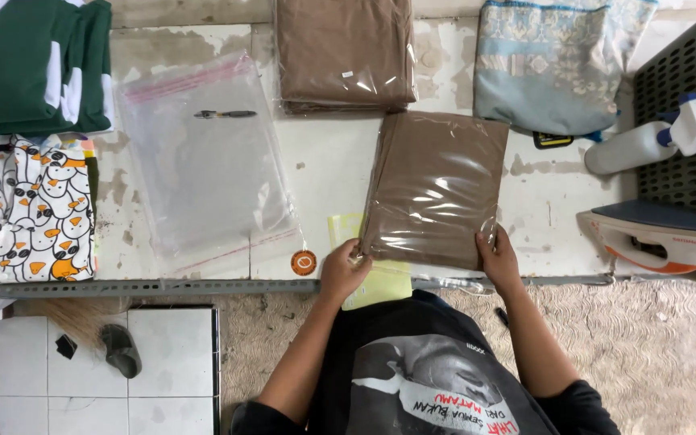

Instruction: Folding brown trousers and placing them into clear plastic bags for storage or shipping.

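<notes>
item: bagged brown cloth (435, 187), folded flat in a clear plastic sleeve, lying on the worn white table (332, 165) near its front edge; left hand (343, 269) fingers curled closed on its near left corner, right hand (499, 259) fingers closed on its near right corner. beyond the fingers: a second bagged brown cloth (345, 55); left of the left fingers: a round orange tape roll (304, 263), a stack of empty clear bags (203, 165) with a pen (225, 114) on top; under the left fingers: a yellow sheet (376, 282); right of the right fingers: an iron (658, 234) and a spray bottle (646, 138).
</notes>
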